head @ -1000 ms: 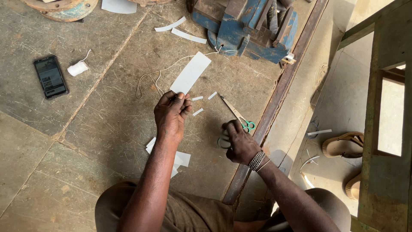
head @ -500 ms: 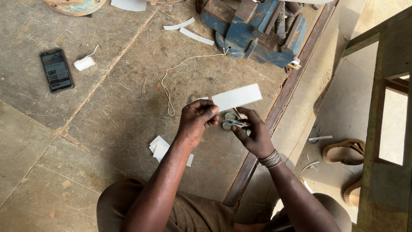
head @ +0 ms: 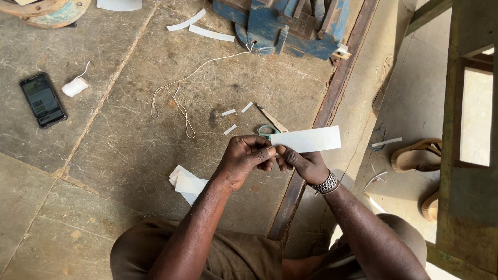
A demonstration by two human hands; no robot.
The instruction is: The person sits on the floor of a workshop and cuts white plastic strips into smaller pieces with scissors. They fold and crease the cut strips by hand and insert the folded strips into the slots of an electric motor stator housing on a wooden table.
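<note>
Now that scissors [head: 270, 128] lie back on table just beyond both grips, left hand [head: 248, 158] and right hand [head: 306, 163] pinch white paper strip [head: 307, 139] between fingertips; strip swung level, cutting paused.

Scratched grey stone floor [head: 104, 155], rusty metal rail [head: 332, 98], green wooden frame [head: 467, 207] right; daylight.

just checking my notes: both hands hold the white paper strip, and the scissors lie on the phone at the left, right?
Not quite. The left hand and right hand do hold the white paper strip, but the scissors lie on the concrete floor just behind the hands, well apart from the phone at the left. The head view shows it.
</note>
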